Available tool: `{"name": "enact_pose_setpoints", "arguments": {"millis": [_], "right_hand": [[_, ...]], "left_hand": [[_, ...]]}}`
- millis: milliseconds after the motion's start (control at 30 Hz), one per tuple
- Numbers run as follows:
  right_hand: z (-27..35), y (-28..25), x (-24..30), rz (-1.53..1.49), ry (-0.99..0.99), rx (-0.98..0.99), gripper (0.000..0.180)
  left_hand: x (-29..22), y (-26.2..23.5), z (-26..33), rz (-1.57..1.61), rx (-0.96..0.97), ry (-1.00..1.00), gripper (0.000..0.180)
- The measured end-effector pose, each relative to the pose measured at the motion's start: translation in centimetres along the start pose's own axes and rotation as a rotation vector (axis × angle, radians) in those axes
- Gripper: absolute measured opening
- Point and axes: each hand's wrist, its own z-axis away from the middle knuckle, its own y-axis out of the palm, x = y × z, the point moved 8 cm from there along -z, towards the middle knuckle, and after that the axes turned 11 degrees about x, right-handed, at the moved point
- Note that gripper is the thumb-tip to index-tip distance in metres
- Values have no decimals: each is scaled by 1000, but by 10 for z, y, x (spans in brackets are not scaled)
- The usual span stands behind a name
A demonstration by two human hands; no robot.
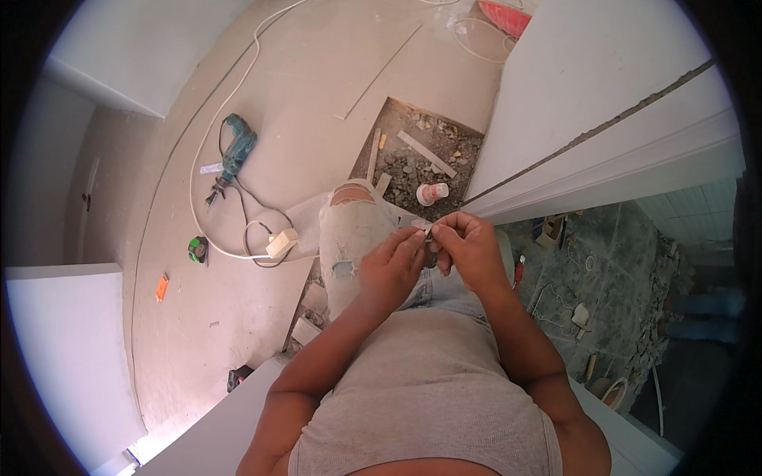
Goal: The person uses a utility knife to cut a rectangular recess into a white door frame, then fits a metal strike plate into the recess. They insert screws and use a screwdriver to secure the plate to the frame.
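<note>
Both my hands meet in front of my waist, above my torn light jeans. My left hand and my right hand pinch a small thin pale object between their fingertips. The object is tiny and mostly covered by my fingers, so I cannot tell what it is. My forearms come up from the lower edge over my grey sleeveless top.
A teal power drill lies on the floor at left with its cord, a white cable and a plug block. A green tape measure and an orange tool lie nearby. A broken floor patch with rubble is ahead. A white door frame stands to the right.
</note>
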Motion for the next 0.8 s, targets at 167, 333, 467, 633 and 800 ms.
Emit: {"name": "enact_pose_setpoints", "arguments": {"millis": [167,333,467,633,800], "right_hand": [[-2,2,-3,-121,6,36,11],[-5,2,-5,-124,-52,57,10],[-6,3,-8,-156,-64,76,8],[-9,0,-17,-113,-33,66,6],[-5,4,0,167,-212,12,6]], "left_hand": [[-8,0,2,-125,-24,153,27],[-15,-5,-2,-110,-13,168,27],[15,5,-1,262,-21,-140,23],[44,26,14,732,76,-633,21],[38,31,6,948,228,-689,28]]}}
